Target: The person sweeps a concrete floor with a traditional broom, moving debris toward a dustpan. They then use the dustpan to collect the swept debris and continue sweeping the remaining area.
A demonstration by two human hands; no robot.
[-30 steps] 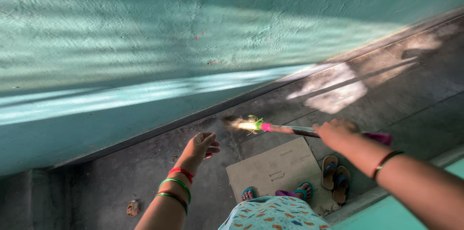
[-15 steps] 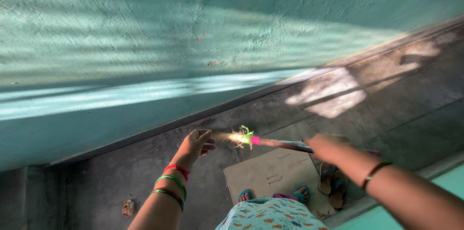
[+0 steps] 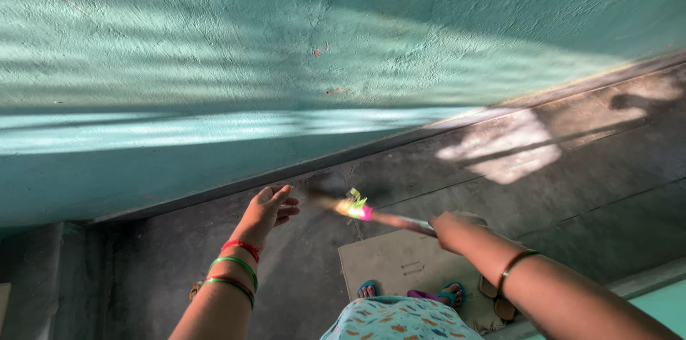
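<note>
The right hand (image 3: 451, 229) now grips the broom (image 3: 389, 217) closer to the cardboard sheet (image 3: 407, 265) than 1 second ago, and the broom's bright tip sits nearer the left hand (image 3: 269, 205). The pair of sandals (image 3: 496, 297) beside the cardboard is now mostly hidden under the right forearm. The left hand is slightly farther from the cardboard.

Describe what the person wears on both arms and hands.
Both forearms are bare, with no sleeves or gloves showing. The left hand has three thin bangles behind it on the wrist and forearm: a red one nearest the hand, then a green one, then a green-and-red one. The right hand has one dark green-and-red bangle.
</note>
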